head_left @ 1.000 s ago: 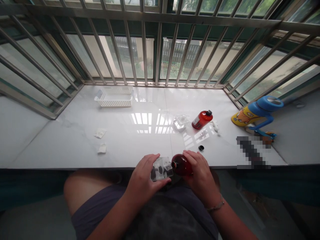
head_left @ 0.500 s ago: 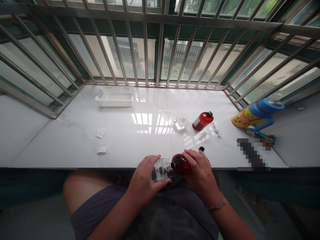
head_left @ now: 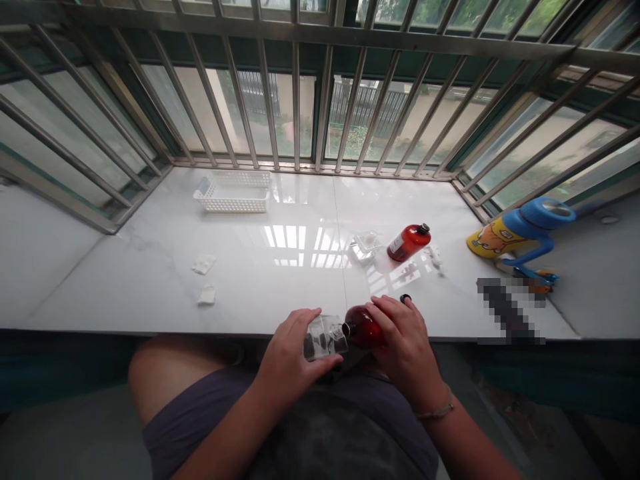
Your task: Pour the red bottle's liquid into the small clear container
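My left hand (head_left: 287, 357) is closed round a small clear glass bottle (head_left: 323, 338) held over my lap, just in front of the white ledge's edge (head_left: 200, 327). My right hand (head_left: 407, 343) grips a red bottle (head_left: 364, 328) tipped sideways, its neck meeting the mouth of the clear bottle. A small black cap (head_left: 405, 299) lies on the ledge just beyond my right fingers.
A second red bottle (head_left: 409, 242) lies on its side on the ledge beside a clear glass piece (head_left: 365, 245). A white basket (head_left: 234, 193) stands far left, two white wads (head_left: 204, 280) nearer. A blue and yellow toy (head_left: 520, 233) sits at right. Metal bars (head_left: 320, 100) close the far side.
Both hands keep the two bottles mouth to mouth; the view has shifted slightly and my right hand has edged a little up toward the ledge.
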Demonstrator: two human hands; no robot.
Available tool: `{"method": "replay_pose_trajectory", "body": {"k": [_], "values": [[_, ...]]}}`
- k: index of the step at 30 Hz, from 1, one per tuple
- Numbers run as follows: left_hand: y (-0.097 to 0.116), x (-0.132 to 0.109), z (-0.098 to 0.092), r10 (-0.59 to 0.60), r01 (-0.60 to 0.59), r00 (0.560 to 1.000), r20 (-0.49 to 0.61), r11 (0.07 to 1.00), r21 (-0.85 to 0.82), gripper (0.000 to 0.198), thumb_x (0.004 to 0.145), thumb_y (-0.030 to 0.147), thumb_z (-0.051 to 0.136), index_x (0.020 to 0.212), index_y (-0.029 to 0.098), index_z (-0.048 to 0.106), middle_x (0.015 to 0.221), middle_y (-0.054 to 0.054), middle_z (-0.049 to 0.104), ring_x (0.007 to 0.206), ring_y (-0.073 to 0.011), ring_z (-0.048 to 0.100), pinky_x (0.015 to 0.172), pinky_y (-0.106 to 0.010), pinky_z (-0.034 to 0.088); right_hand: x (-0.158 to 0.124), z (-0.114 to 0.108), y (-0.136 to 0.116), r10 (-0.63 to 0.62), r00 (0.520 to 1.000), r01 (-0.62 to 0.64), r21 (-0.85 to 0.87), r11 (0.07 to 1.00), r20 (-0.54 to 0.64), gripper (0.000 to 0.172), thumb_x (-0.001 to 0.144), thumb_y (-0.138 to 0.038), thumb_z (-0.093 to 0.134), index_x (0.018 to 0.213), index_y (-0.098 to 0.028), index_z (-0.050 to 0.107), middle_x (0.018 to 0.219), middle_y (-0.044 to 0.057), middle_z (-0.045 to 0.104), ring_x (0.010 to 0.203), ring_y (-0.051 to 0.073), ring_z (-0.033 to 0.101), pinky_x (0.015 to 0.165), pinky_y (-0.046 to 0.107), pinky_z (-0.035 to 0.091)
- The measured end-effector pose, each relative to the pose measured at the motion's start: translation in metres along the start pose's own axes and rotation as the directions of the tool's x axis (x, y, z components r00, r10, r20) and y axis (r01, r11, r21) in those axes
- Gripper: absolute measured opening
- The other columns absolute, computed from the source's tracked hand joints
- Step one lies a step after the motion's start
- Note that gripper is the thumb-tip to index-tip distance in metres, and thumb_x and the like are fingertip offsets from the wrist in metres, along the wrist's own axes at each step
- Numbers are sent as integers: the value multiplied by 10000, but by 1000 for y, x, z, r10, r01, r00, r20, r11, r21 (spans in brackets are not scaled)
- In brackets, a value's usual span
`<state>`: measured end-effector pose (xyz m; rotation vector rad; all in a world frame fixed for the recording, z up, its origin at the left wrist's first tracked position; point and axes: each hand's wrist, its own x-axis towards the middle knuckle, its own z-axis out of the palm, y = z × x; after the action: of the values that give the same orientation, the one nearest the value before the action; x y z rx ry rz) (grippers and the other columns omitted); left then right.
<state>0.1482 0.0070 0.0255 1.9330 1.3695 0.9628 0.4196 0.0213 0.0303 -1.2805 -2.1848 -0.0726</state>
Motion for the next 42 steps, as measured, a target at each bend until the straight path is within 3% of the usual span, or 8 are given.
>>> {"method": "replay_pose_trajectory", "body": {"k": [25, 42], "values": [[-3, 0, 1, 29, -29, 996, -87, 1000, -2, 793, 787, 474, 974, 1457, 280, 595, 1374, -113, 699, 1273, -329, 676, 1101, -501, 597, 7, -4, 5, -45, 999, 45, -36, 998, 10, 553, 990, -129, 656, 1518, -263, 561, 1510, 126, 633, 1461, 337, 543, 1301, 653, 272], [-2, 1, 0, 12, -13, 998, -54, 1000, -23, 761, 819, 479, 950, 1453, 266, 588, 1390, -129, 685, 1287, -331, 666, 1120, -517, 579, 12, -9, 4, -70, 998, 70, -57, 996, 1, 583, 971, -133, 662, 1529, -273, 566, 1508, 117, 637, 1454, 328, 554, 1315, 644, 263]]}}
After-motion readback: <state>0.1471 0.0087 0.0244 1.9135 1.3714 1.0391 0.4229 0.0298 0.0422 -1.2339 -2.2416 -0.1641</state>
